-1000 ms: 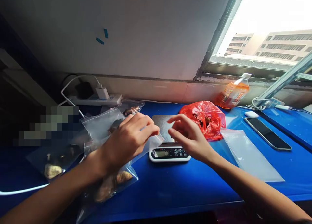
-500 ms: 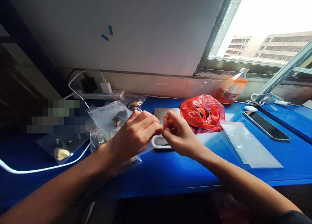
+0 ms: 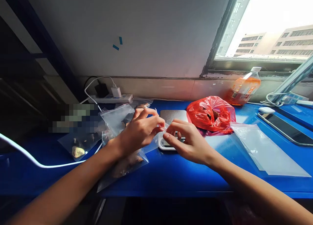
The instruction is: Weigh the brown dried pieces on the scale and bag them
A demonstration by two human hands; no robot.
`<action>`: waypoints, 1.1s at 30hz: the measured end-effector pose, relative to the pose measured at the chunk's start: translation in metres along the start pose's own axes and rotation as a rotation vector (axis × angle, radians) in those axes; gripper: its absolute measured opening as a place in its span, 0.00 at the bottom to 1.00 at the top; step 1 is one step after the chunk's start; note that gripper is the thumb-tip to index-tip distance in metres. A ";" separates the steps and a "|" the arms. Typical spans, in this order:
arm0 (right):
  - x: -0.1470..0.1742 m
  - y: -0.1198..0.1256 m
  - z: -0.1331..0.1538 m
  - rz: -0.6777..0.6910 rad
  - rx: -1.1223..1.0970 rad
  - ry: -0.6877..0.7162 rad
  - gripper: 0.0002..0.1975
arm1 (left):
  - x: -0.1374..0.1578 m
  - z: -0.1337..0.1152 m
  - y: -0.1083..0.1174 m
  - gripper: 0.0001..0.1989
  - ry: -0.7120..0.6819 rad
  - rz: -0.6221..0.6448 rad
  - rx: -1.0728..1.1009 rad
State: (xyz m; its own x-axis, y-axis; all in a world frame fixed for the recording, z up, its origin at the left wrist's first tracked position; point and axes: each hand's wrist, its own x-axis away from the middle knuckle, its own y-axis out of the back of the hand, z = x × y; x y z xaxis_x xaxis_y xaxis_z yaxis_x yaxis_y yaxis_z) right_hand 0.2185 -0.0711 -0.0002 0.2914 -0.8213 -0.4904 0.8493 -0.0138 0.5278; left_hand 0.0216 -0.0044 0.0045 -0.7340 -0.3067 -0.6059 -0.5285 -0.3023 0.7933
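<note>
My left hand (image 3: 140, 128) is closed in a pinch on the edge of a clear plastic zip bag (image 3: 153, 145), most of which hangs behind and below the fingers. Just to its right, my right hand (image 3: 189, 140) has its fingers curled but apart, the tips close to the same edge. Behind and beneath the hands lies a kitchen scale (image 3: 172, 114) with a metal plate and white rim, its display partly covered by my right hand. Left of my left hand, another zip bag (image 3: 113, 117) holds a dark lump that my hand partly hides.
A red plastic bag (image 3: 207, 112) holding brown pieces sits right of the scale. Flat zip bags (image 3: 271, 156), a phone (image 3: 288, 128) and an orange drink bottle (image 3: 244, 88) are further right. Filled bags (image 3: 127, 168), a white cable (image 3: 46, 166) and a power strip (image 3: 126, 97) lie left.
My right hand's fingers have spread and drawn slightly away from my left hand, which still pinches. The whole view has shifted, so the table's things appear further right.
</note>
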 end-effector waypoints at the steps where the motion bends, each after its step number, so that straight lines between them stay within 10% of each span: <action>1: 0.000 0.001 0.001 -0.004 -0.022 0.014 0.14 | 0.000 0.005 0.002 0.07 0.016 0.032 -0.020; 5: -0.002 0.010 0.004 -0.090 -0.185 0.028 0.12 | -0.001 0.028 0.015 0.09 0.098 0.004 -0.137; 13: 0.004 0.019 -0.011 -0.312 -0.494 -0.220 0.29 | -0.029 0.032 0.062 0.09 0.387 -0.586 -0.104; 20: 0.038 0.008 -0.012 -0.124 -0.827 -0.272 0.30 | -0.104 0.006 0.055 0.10 0.333 -0.573 0.080; 33: 0.064 0.090 -0.050 -0.717 -0.698 -0.384 0.20 | -0.158 -0.028 -0.015 0.05 0.094 -0.271 0.503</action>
State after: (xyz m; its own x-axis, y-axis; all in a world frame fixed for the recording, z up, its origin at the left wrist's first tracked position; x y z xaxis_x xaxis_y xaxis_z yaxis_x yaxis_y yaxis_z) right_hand 0.3357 -0.0963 -0.0187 -0.4305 -0.8772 -0.2127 0.8663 -0.3354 -0.3702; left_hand 0.1572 0.0233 0.0869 -0.5155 -0.3642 -0.7757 -0.8469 0.0783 0.5260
